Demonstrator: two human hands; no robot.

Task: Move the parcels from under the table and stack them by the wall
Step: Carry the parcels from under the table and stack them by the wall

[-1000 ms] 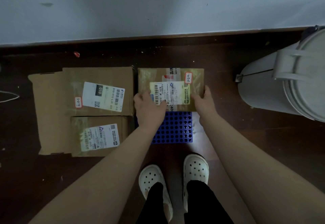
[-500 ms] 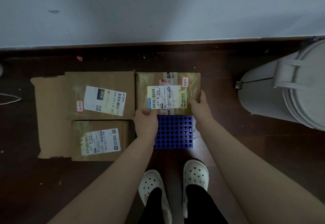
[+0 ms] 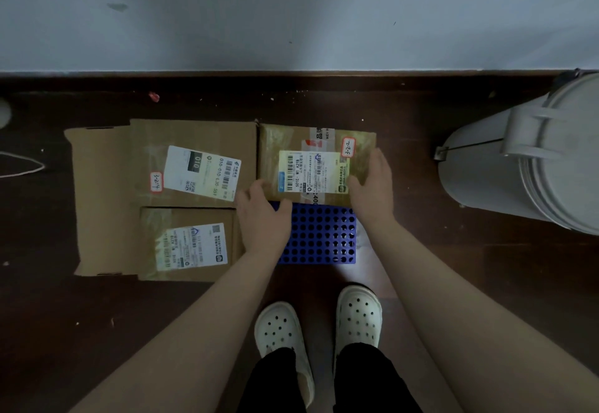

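Pressing taped rectangular cardboard parcel (image 3: 275, 153) on dark wood floor (image 3: 411, 192) near wall (image 3: 291, 7): right hand (image 3: 372, 185) flat, fingers straight, on right edge; left hand (image 3: 264, 218) relaxed at near-left corner, over blue perforated rack (image 3: 324, 237).

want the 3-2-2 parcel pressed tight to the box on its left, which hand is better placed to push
Right, probably. The right hand lies flat along the right edge of the parcel, opposite the neighbouring box, so it can push that way. The left hand sits at the near left corner.

Bare forearms, black trousers (image 3: 372, 380), white perforated clogs (image 3: 358, 313)
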